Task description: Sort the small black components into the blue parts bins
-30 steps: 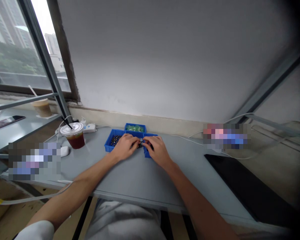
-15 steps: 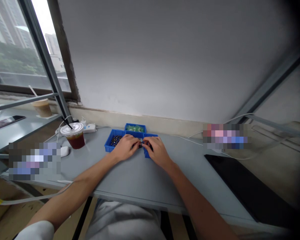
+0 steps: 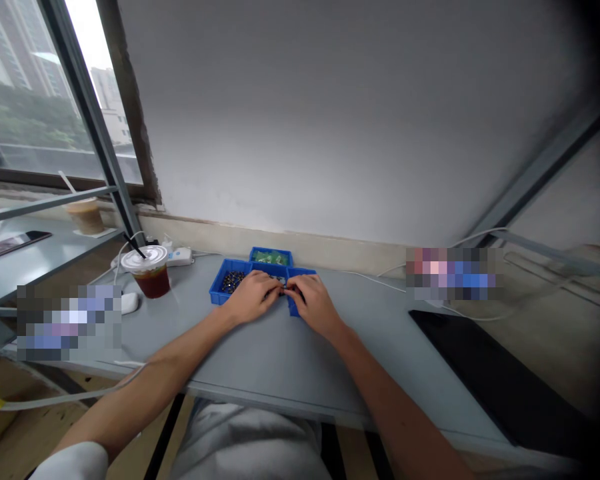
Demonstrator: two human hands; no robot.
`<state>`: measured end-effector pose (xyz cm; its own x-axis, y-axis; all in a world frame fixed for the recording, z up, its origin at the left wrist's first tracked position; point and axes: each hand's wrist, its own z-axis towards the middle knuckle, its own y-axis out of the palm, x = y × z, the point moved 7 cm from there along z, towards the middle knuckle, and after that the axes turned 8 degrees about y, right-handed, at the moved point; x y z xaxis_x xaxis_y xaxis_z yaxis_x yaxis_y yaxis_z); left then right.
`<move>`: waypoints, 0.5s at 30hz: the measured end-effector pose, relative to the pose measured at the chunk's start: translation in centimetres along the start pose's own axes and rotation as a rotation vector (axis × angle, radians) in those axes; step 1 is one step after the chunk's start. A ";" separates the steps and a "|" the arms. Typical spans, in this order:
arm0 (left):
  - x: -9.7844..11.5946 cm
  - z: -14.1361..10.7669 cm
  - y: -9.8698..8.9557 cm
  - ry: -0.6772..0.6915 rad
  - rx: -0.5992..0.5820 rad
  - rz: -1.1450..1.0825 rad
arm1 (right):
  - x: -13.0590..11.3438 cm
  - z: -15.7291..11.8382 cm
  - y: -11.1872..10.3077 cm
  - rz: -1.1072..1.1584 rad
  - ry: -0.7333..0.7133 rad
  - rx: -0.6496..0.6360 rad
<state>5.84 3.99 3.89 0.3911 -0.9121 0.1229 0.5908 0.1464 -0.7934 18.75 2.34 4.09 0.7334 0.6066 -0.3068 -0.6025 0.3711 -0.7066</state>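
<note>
Closer together than a second ago above the counter [image 3: 260, 363], left hand [image 3: 253, 297] and right hand [image 3: 313, 300] curl inward, whether gripping I cannot tell, at nine o'clock a bin [image 3: 222, 297] of parts [image 3: 231, 283], seemingly mid-fingerwork needing steady alignment.

Grey bench [image 3: 275, 360] here, with a bunch of blue bins [image 3: 221, 298] sitting toward the back, lidded drink cup [image 3: 153, 283] left of those, white plastic block [image 3: 181, 257] near it, flat black slab [image 3: 495, 377] way over right.
</note>
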 end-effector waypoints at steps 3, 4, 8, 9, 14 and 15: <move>0.1 0.0 0.0 0.009 -0.003 -0.002 | -0.1 0.1 0.1 -0.023 -0.003 -0.024; 0.2 0.0 0.0 0.011 -0.005 -0.004 | -0.1 0.1 0.2 -0.032 0.002 -0.033; 0.1 -0.1 0.1 0.007 -0.006 -0.001 | 0.1 0.0 0.1 -0.016 0.017 -0.023; 0.1 -0.1 0.1 0.006 -0.005 0.002 | 0.0 0.0 0.0 -0.006 0.011 -0.018; 0.2 0.0 0.0 0.009 -0.006 -0.001 | -0.1 0.0 0.4 -0.013 -0.012 -0.060; 0.2 0.0 0.0 0.012 -0.010 0.002 | 0.0 0.1 0.5 -0.022 -0.010 -0.073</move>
<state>5.97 3.82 3.91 0.3836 -0.9164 0.1146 0.5828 0.1440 -0.7997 18.38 2.55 3.77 0.7432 0.6055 -0.2845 -0.5611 0.3327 -0.7579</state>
